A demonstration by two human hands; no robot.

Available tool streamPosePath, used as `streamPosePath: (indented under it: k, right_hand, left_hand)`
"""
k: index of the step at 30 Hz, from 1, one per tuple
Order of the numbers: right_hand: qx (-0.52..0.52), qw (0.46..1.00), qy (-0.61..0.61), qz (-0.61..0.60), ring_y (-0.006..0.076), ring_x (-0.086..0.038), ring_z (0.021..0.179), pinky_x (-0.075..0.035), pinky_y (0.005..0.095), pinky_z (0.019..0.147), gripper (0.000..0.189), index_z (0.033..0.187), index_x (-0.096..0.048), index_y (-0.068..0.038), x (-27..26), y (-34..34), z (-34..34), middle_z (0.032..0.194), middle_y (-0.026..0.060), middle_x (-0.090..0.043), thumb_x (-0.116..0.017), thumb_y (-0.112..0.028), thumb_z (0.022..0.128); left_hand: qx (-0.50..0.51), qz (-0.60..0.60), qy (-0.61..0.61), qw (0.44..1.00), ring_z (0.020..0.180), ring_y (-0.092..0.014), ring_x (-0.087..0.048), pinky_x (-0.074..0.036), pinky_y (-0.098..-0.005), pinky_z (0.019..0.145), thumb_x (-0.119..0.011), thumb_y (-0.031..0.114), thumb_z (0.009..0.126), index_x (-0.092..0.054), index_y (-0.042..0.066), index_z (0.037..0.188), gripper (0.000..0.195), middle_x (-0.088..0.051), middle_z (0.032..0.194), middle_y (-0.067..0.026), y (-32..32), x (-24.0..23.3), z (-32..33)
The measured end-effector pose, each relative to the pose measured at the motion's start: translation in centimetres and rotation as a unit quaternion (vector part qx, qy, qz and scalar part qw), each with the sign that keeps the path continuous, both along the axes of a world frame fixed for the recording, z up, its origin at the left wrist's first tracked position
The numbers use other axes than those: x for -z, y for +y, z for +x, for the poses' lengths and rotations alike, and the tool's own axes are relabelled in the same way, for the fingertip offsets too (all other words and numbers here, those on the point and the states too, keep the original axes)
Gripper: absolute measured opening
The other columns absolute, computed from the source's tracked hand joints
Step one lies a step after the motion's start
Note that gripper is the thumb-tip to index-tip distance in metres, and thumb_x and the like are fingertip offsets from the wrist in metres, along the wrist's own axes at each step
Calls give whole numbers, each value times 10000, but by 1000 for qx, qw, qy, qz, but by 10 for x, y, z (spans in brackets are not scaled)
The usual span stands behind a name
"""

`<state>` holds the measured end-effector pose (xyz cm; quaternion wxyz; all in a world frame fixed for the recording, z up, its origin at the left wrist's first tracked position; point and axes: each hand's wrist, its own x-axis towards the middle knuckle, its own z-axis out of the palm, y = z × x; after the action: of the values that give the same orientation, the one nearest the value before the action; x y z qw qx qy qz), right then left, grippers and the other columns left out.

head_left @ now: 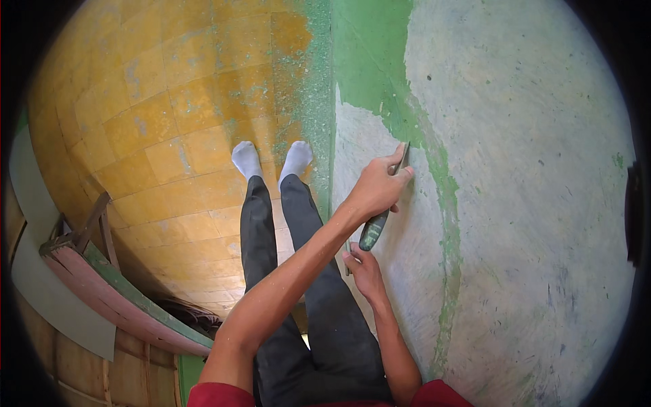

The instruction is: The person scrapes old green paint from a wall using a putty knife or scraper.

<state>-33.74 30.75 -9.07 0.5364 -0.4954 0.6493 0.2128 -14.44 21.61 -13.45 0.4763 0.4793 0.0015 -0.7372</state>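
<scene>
My left hand (384,185) is closed around a bladed hand tool (374,231), perhaps a scraper, with a dark green, worn handle. Its narrow metal blade points up and lies at the painted wall (508,178), near the ragged lower edge of the green paint (371,66). My left arm reaches across my legs. Lower down, beside my right thigh and close to the wall, my right hand (363,269) holds a thin, narrow object (348,257) between thumb and fingers; what it is cannot be told. A strip of green paint (447,213) runs down the pale, bared wall.
My feet in pale socks (246,157) stand on yellow floor tiles (152,122). Green flakes (318,102) lie along the wall's foot. At the lower left is a worn pink and green wooden piece (132,310) with brown struts (94,221). A dark object (633,213) shows at the right rim.
</scene>
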Motion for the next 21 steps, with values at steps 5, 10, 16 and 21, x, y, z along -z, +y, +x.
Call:
streamPosePath:
  k: [5, 10, 16, 21]
  right_hand:
    - [11, 999, 0, 36, 374, -605, 953, -448, 411, 842, 355, 1054, -590, 10, 8, 1, -16, 964, 203, -619, -630, -299, 885]
    - [-12, 999, -12, 45, 360, -602, 970, -456, 401, 841, 374, 1084, -586, 17, 6, 4, -13, 1014, 201, -610, -629, -298, 888]
    - [-7, 999, -17, 30, 331, -599, 995, -459, 382, 861, 356, 1111, -589, 26, 8, 8, -14, 1074, 198, -600, -615, -261, 903]
    - [-39, 997, 24, 64, 326, -597, 1051, -456, 375, 887, 369, 1142, -592, 20, 1, -7, -11, 1082, 191, -605, -616, -260, 903]
  left_hand:
    - [52, -42, 13, 998, 519, -136, -505, -500, -318, 473, -459, 262, 998, -261, 20, 1502, 593, -510, 756, -82, -1, -29, 5]
    - [102, 8, -52, 993, 487, -148, -505, -476, -319, 450, -463, 304, 1003, -338, -3, 1465, 569, -579, 782, -127, -8, -17, 16]
    - [76, -23, -77, 994, 445, -153, -498, -483, -326, 451, -474, 280, 1001, -373, -79, 1416, 557, -618, 836, -170, -7, -1, 12]
    - [96, -23, -40, 994, 448, -129, -485, -477, -325, 455, -499, 276, 993, -405, -136, 1359, 559, -608, 1233, -207, -8, -30, 16]
